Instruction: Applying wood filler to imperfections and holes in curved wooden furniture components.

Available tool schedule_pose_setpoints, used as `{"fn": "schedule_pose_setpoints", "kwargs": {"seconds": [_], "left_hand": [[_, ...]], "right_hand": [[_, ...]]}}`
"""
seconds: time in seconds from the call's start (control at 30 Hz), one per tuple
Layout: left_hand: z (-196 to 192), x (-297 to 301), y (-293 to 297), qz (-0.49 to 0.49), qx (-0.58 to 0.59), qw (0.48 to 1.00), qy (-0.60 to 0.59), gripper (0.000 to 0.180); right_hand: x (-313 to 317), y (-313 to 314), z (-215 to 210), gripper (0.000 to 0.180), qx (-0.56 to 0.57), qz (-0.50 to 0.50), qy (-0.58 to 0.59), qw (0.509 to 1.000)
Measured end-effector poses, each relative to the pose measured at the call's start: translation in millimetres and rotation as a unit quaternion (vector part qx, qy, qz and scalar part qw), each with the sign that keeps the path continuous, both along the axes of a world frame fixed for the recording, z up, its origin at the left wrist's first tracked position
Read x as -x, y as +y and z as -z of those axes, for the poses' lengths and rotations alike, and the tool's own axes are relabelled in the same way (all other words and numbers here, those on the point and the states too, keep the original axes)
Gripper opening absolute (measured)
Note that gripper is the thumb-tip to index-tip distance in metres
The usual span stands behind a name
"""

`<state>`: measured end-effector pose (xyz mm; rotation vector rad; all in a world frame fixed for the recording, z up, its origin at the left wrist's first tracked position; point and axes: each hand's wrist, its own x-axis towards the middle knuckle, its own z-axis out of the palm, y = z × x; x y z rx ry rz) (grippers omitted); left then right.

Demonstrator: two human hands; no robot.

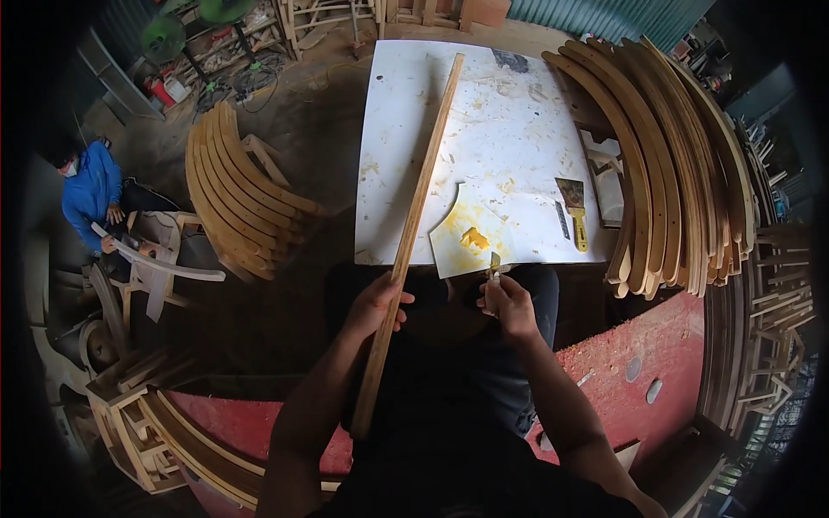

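Note:
My left hand (380, 304) is closed around a long, narrow wooden strip (423, 186), which leans from my lap out over the white table (401, 86). Between the fingers of my right hand (509, 304) is a small putty knife (495, 262), its blade at the near edge of a pale, irregular board (449, 237). A lump of yellow putty (474, 238) lies on that board, with yellow smears around it. To the right on the table rest a wide scraper (573, 211) with a yellow handle and a thin dark blade strip (562, 220).
Curved wooden slats (648, 164) are stacked at the table's right. Another curved stack (233, 190) stands to the left, near a person in blue (92, 190) handling a curved piece. Red boards (639, 371) lie beside me. Green fans (164, 39) stand at the far left.

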<state>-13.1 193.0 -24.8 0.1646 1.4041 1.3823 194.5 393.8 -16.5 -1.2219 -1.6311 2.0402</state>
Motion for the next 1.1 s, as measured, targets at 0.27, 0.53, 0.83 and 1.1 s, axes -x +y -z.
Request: {"fn": "schedule_pose_setpoints", "kwargs": {"seconds": [0.27, 0.53, 0.83, 1.1], "left_hand": [[21, 8, 49, 0.012, 0.028, 0.997, -0.077, 0.058], [34, 39, 83, 0.011, 0.018, 0.995, -0.1, 0.056], [-32, -12, 46, -0.078, -0.014, 0.978, -0.194, 0.048], [-51, -14, 45, -0.083, 0.012, 0.982, -0.166, 0.046]], "right_hand": [[16, 14, 70, 0.025, 0.075, 0.04, 0.054, 0.995], [59, 21, 55, 0.027, 0.068, 0.065, 0.049, 0.994], [-38, -47, -34, 0.036, -0.061, -0.06, 0.048, 0.995], [-55, -115, -92, 0.034, -0.043, -0.113, 0.153, 0.981]]}}
